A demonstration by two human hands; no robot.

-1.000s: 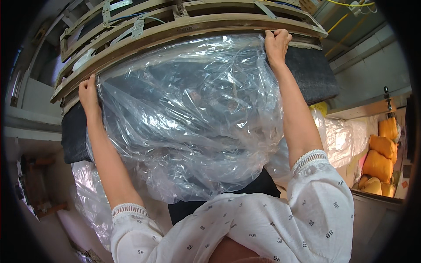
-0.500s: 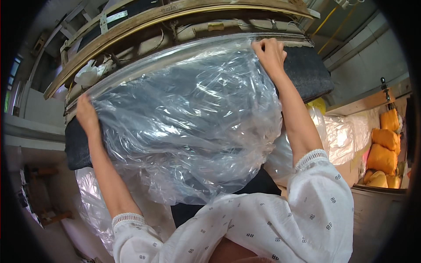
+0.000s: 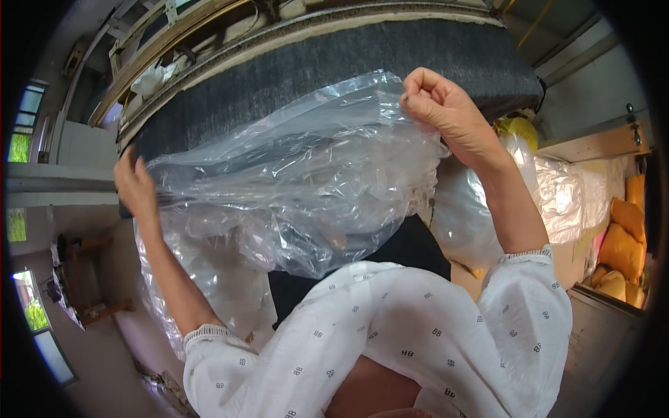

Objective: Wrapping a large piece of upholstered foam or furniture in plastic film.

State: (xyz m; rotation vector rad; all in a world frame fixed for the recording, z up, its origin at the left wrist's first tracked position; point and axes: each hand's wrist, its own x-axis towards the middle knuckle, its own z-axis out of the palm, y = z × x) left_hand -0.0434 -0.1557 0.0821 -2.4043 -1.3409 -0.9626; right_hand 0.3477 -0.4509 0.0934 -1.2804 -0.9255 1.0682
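A crinkled clear plastic sheet (image 3: 300,167) stretches between my two hands, its far edge lifted off a dark cloth-covered surface (image 3: 313,63). My right hand (image 3: 446,115) is closed in a pinch on the sheet's right corner. At the left end, my left hand (image 3: 136,187) is slightly blurred, its fingers bent at the gathered edge of the sheet. The rest of the plastic sags in loose folds toward my body, over black cloth (image 3: 418,251) at my lap.
Beyond the dark surface run a metal-edged bar (image 3: 279,43) and wooden rails (image 3: 157,66). More clear plastic (image 3: 467,216) is heaped at the right and below my left arm. Orange bundles (image 3: 622,244) lie at the far right, near a wooden ledge (image 3: 592,143).
Both hands have drawn the plastic sheet back from the bar toward my body, baring the dark surface. My right hand has turned, and the view has shifted somewhat.
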